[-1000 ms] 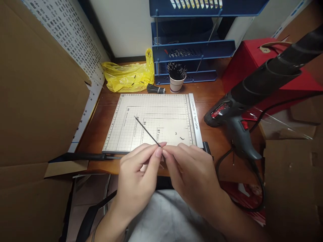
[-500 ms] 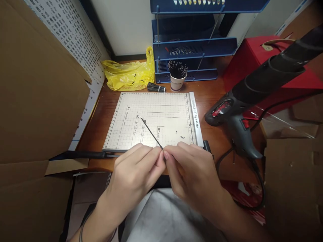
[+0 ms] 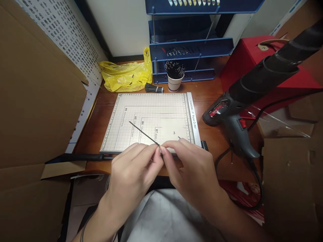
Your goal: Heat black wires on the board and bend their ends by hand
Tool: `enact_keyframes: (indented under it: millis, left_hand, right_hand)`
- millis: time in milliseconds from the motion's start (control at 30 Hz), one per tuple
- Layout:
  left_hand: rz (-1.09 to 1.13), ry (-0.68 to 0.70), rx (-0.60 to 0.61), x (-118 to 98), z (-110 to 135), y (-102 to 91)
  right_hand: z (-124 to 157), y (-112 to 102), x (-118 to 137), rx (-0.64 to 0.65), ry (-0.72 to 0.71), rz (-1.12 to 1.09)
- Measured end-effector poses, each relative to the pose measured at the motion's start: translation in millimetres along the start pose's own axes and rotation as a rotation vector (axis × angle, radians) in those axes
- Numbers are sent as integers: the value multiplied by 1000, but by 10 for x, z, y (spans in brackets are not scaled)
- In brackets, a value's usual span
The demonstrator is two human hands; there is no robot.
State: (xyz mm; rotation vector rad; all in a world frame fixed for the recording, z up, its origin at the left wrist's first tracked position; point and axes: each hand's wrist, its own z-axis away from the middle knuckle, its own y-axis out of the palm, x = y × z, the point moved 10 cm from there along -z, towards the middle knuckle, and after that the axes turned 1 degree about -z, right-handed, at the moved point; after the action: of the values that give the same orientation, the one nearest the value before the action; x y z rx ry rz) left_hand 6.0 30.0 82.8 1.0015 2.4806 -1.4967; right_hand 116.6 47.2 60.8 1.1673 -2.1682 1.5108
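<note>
A thin black wire (image 3: pixel 143 132) with a pale tip slants up and to the left from my fingertips. My left hand (image 3: pixel 136 166) is closed in a pinch on its near end. Right against it, my right hand (image 3: pixel 190 164) pinches the same end between thumb and forefinger; the very end is hidden by the fingertips. Both hands are over the front edge of a paper cutter board (image 3: pixel 116 124) printed with a grid and size marks. Small dark scraps (image 3: pixel 174 132) lie on the board near my right hand.
Behind the board stand a paper cup (image 3: pixel 174 83) full of black wires, a tied wire bundle (image 3: pixel 153 88), a yellow plastic bag (image 3: pixel 121 75) and a blue rack (image 3: pixel 191 48). A heat gun (image 3: pixel 237 121) stands at right before a red box (image 3: pixel 267 50). Cardboard (image 3: pixel 37 84) walls the left.
The wire's far end has swung left and lies flatter. My hands stay pinched together, with the right fingers slightly shifted. The whole view has moved a little.
</note>
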Motion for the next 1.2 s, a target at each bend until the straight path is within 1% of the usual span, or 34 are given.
enact_keyframes:
  millis: [33, 100, 167, 233, 300, 500, 633, 733, 900, 1000, 1067, 1100, 1133, 1200]
  left_hand:
    - [11, -10, -5, 4, 3, 2]
    - [35, -30, -13, 14, 15, 6]
    - [53, -46, -17, 25, 29, 12]
    - [67, -57, -20, 37, 40, 22]
    - [67, -62, -23, 39, 46, 31]
    - [-46, -79, -46, -18, 27, 0]
    - [-119, -76, -53, -68, -2, -38]
    - [-134, -67, -45, -85, -14, -41]
    - [-150, -59, -29, -69, -23, -35]
    - [-150, -59, -2, -6, -31, -32]
    - [-117, -76, 9, 68, -26, -32]
    - [-68, -109, 13, 126, -18, -29]
    - [8, -167, 21, 203, -3, -11]
    - [236, -363, 49, 400, 64, 81]
  right_hand:
    - [-1, -9, 1, -20, -18, 19]
    - [4, -14, 56, -43, -99, 58]
    - [17, 12, 128, -33, -187, 85]
    - [25, 50, 155, -11, -220, 104]
    - [28, 60, 153, -24, -215, 115]
    - [65, 21, 150, -177, -186, 91]
    - [75, 4, 134, -233, -159, 65]
    - [70, -6, 135, -234, -150, 54]
    - [74, 34, 130, -178, -119, 44]
    - [78, 83, 34, -119, -43, -16]
    - [74, 121, -117, -64, 73, -123]
    - [74, 150, -209, -29, 147, -219]
    - [78, 199, -299, 17, 230, -351]
    - [106, 359, -416, 146, 402, -687]
